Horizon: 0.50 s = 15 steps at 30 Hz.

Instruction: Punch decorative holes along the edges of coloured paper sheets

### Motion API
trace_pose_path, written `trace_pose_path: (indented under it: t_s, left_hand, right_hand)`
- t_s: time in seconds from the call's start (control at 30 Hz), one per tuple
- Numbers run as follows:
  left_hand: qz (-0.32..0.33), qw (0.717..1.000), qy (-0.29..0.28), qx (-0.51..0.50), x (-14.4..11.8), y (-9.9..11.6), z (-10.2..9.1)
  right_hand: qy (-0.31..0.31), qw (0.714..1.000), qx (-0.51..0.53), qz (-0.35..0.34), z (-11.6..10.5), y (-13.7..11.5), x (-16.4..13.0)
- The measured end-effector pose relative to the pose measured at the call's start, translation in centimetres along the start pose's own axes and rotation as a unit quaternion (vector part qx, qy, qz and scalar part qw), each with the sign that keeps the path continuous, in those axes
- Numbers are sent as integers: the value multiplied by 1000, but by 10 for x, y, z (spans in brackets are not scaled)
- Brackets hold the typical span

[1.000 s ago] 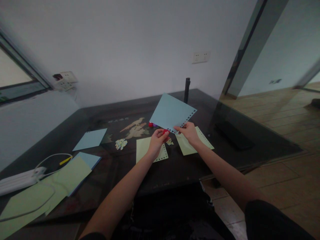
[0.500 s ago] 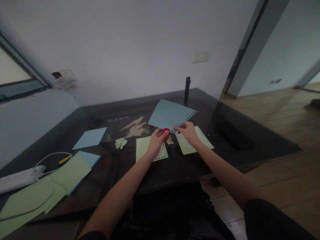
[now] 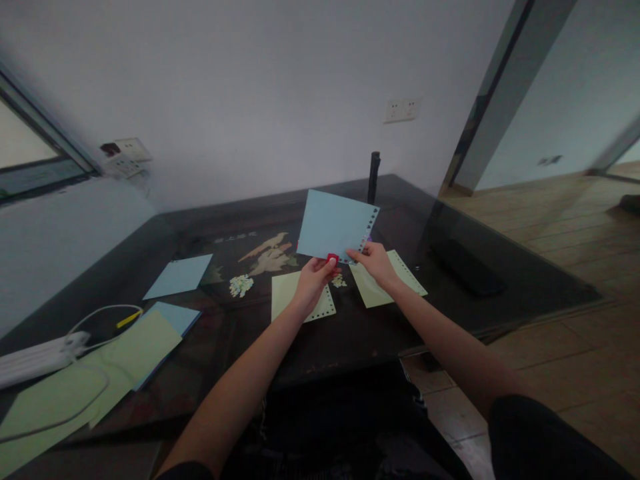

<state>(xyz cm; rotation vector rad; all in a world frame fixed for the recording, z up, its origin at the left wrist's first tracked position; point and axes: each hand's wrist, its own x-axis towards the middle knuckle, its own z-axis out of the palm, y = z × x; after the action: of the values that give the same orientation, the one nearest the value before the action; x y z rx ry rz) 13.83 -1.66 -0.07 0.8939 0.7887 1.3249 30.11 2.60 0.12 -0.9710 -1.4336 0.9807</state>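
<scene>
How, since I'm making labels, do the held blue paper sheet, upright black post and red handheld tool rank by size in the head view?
Largest: blue paper sheet
Upright black post
Smallest: red handheld tool

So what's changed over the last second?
The held blue sheet has turned counterclockwise, its far edge swinging left. Nothing was taken or let go: the left hand still holds the red punch, the right hand the sheet. The green sheets stayed put.
</scene>
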Motion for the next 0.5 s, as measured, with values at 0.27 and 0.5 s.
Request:
trace_pose_path:
  t_s: [0.27,0.5]
  left_hand:
    - [1,1000,11,-1,0,-1,0]
    - [-4,1000,21,2,-1,0,-1]
  right_hand:
    - [-26,1000,-6,7,0,-5,-2]
    - [-17,1000,-20,0,-1,-3,-1]
